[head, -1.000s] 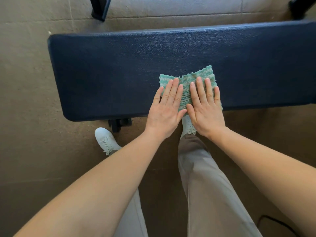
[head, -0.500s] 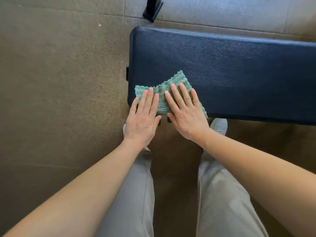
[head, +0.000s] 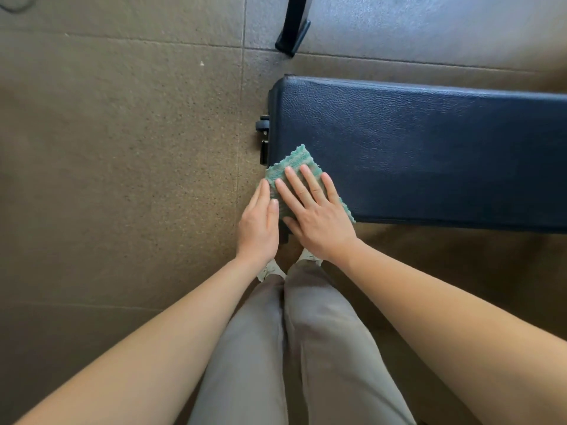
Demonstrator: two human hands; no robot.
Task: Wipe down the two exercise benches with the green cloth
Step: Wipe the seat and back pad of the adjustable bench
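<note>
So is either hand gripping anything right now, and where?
Nothing is gripped. The right hand presses flat on the green cloth at the corner of the bench; the left hand touches its left edge, fingers straight.

Floor [head: 122, 167]: brown speckled tiles, matte. Seams [head: 241, 96]: one running front to back left of centre, others crosswise near top and bottom. Black metal leg [head: 294, 26] on floor at top centre, tilted. Bright light patch [head: 429, 29] on floor top right. Thin dark cable [head: 13, 4], top left corner.
</note>
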